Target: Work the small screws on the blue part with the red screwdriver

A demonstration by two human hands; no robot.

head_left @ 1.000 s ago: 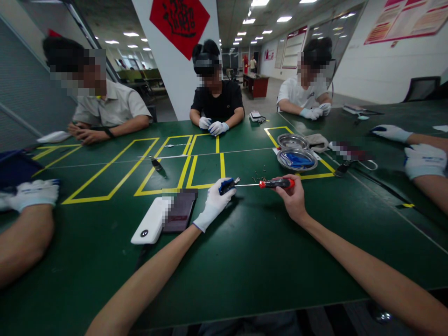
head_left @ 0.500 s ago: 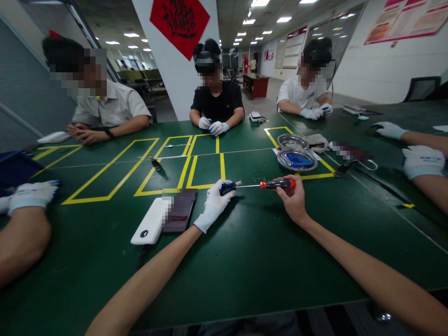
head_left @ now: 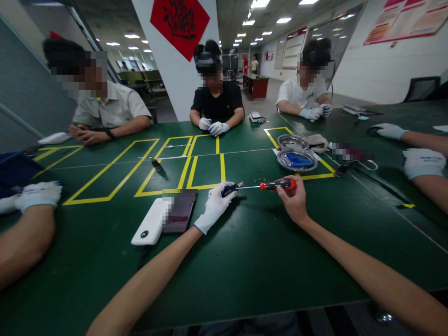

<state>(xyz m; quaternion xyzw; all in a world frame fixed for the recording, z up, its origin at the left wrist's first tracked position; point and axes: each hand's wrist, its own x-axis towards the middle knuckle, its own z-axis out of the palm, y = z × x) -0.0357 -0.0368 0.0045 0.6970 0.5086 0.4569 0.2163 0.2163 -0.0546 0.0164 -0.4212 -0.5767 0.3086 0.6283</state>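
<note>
My left hand, in a white glove, is closed around a small dark part with a metal end; its exact kind is too small to make out. Bare, my right hand grips the red and black handle of a screwdriver. The screwdriver's shaft points left and its tip meets the metal end of the dark part. Just beyond the shaft, several tiny screws lie scattered on the green table.
A white phone-like device and a dark phone lie left of my left forearm. Metal bowls, one holding blue material, stand beyond my right hand. A small dark cylinder is at back left. Gloved co-workers' hands rest around the table.
Both my hands stay almost in place, the left with the dark part and the right with the screwdriver. The co-worker's gloved hand at the left edge has shifted slightly right.
</note>
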